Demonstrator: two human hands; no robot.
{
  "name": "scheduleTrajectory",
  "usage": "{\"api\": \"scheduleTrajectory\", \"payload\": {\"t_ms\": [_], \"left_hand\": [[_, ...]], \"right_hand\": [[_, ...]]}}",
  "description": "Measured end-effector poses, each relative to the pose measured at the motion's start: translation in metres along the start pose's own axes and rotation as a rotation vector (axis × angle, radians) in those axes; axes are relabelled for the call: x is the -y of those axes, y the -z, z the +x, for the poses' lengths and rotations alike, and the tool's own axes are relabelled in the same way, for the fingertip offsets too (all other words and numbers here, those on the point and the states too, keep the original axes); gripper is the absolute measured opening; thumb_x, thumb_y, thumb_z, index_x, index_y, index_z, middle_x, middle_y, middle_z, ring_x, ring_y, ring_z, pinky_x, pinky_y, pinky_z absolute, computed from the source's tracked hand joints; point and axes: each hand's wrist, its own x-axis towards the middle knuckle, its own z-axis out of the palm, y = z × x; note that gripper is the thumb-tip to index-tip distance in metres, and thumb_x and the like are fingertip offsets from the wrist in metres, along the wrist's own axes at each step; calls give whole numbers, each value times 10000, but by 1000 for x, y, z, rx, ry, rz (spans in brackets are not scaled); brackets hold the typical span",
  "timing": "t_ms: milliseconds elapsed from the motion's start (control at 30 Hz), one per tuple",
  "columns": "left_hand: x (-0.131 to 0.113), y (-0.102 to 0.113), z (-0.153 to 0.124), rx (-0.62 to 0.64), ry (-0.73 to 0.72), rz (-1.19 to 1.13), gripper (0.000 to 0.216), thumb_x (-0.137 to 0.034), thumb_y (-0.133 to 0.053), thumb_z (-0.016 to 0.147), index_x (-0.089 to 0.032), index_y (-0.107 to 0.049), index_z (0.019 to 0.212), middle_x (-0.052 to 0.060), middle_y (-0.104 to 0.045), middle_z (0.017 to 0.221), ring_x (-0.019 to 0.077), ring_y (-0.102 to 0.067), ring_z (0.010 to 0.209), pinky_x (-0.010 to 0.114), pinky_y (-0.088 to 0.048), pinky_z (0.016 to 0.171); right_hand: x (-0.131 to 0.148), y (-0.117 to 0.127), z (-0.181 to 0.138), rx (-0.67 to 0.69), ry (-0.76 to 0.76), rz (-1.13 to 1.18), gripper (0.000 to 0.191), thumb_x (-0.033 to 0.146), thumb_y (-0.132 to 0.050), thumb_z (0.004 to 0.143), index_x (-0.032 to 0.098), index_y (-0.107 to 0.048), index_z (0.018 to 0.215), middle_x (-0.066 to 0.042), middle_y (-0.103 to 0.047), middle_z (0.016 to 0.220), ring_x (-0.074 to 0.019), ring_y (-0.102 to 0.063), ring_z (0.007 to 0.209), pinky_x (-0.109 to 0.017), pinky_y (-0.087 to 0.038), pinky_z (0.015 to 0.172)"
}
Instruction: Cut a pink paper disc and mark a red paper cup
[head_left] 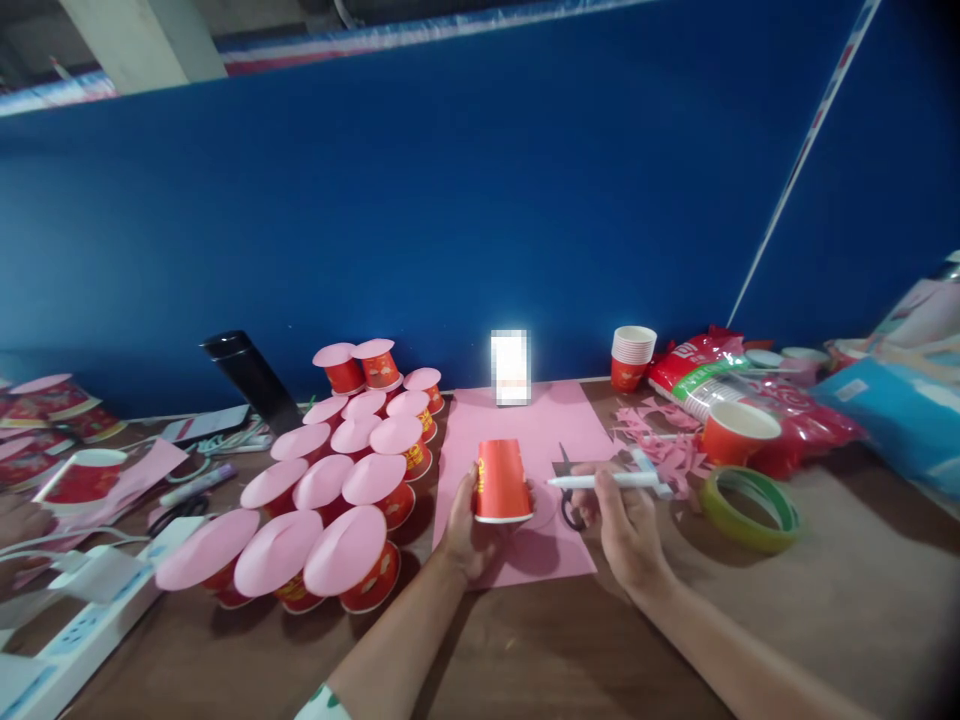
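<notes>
A red paper cup (501, 484), turned upside down with its white rim toward me, is held in my left hand (466, 545). My right hand (626, 535) pinches a white pen (604, 481), its tip pointing left toward the cup but apart from it. Beneath both hands lies a sheet of pink paper (472, 420). A pair of scissors with dark handles (572, 514) rests on the paper's right part, partly hidden by my right hand.
Left stand several upturned red cups topped with pink paper cones (352, 555), a black bottle (251, 380) and a power strip (94, 620). Right are pink scraps (656, 425), stacked cups (632, 355), a tape roll (750, 508) and a red plastic pack (697, 370). A blue partition (450, 200) rises behind.
</notes>
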Motion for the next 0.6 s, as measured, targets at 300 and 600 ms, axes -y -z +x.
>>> {"api": "scheduleTrajectory", "payload": {"t_ms": [300,600], "left_hand": [[-7,-2,-4,35,37,19,579,-584,-481,823,-84,-581,1097,166,-678,933,288,-643,929,451,-489,866],[-8,6,0,67,-8,38,507,-492,-523,842,-80,-559,1134,144,-679,925,262,-654,909,408,-496,864]], "right_hand": [[-7,-2,-2,70,310,-324,199,275,-471,924,161,-590,1036,-79,-638,885,-173,-625,782,-288,-523,714],[-33,-10,1,85,437,-495,249,237,-456,926,177,-576,1135,-107,-630,1078,-206,-592,1027,-369,-487,885]]}}
